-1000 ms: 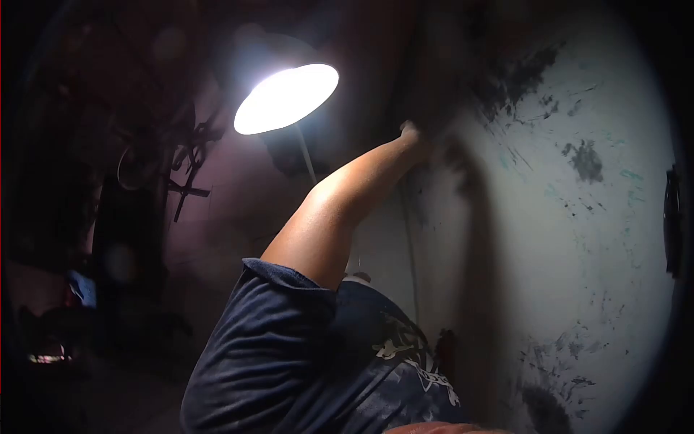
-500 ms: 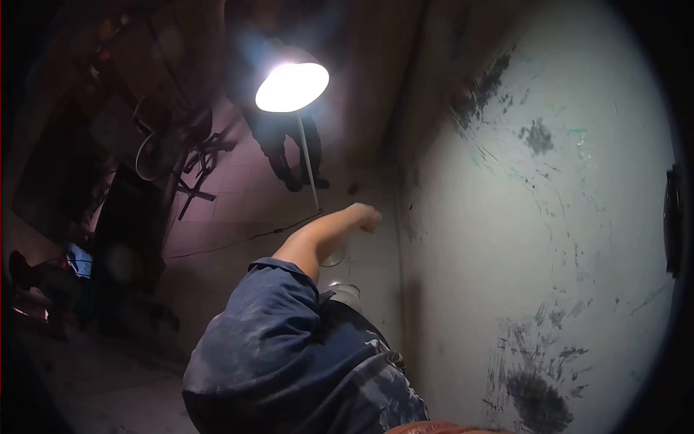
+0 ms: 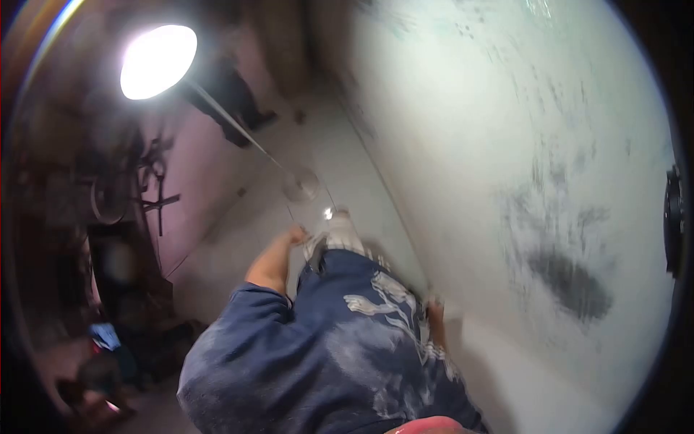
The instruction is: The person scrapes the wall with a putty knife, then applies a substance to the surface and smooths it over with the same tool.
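Note:
My left hand (image 3: 297, 235) is low in front of my body, beside a small dark-and-grey object (image 3: 316, 253) at my waist. Blur hides its fingers, and I cannot make out whether it touches that object. Part of my right hand (image 3: 434, 311) shows past the right side of my dusty blue shirt (image 3: 340, 325), close to the wall; its fingers are not clear. A pale wall (image 3: 470, 181) with dark smears and a large dark patch (image 3: 571, 282) rises on the right.
A bright lamp (image 3: 159, 61) stands on a thin pole with a round base (image 3: 300, 185) on the floor. Behind it are a person's dark-clothed legs (image 3: 228, 101). Dark furniture (image 3: 108, 195) and a person (image 3: 108, 369) occupy the left side.
The view has turned, shifting the lamp left and up. My left arm has come down from its outstretched pose toward my waist. Part of my right hand now shows near the wall.

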Motion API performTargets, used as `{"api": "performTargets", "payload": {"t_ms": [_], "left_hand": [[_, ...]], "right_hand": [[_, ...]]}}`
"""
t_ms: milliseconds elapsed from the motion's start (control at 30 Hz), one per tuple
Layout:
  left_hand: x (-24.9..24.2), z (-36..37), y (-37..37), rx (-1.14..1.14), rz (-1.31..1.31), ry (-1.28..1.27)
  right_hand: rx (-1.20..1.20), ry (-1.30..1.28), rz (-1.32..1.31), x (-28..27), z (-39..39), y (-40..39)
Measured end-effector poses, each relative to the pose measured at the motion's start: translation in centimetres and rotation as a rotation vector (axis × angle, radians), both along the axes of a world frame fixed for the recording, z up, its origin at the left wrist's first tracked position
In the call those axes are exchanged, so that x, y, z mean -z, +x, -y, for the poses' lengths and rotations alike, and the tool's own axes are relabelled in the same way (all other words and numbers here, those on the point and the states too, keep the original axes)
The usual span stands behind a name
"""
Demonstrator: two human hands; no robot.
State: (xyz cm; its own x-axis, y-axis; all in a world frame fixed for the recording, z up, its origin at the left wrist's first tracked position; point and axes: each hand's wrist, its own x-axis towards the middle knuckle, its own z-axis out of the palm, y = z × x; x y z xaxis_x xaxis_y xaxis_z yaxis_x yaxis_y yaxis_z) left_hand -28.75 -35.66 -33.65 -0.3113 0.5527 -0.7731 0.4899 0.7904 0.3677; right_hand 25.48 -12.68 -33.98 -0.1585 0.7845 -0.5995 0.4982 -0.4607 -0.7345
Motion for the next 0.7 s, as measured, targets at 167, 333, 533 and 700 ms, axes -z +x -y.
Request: {"api": "performTargets", "payload": {"t_ms": [167, 333, 533, 700], "left_hand": [[-1.7, -1.2, -2.6, -0.596, 0.076, 0.150], [-5.0, -1.7, -2.1, -0.698, 0.095, 0.213], [-3.4, -1.6, -1.3, -0.881, 0.157, 0.144], [-3.7, -3.6, -0.9, -0.741, 0.108, 0.201]], "right_hand": [[0.016, -0.303, 0.267, -2.2, -3.3, -0.8], [0.090, -0.191, 0.149, -6.3, -2.9, -2.7], [0.057, -0.286, 0.155, -4.4, -1.4, -1.0], [0.064, -0.290, 0.214, -2.7, -1.2, 0.1]]}}
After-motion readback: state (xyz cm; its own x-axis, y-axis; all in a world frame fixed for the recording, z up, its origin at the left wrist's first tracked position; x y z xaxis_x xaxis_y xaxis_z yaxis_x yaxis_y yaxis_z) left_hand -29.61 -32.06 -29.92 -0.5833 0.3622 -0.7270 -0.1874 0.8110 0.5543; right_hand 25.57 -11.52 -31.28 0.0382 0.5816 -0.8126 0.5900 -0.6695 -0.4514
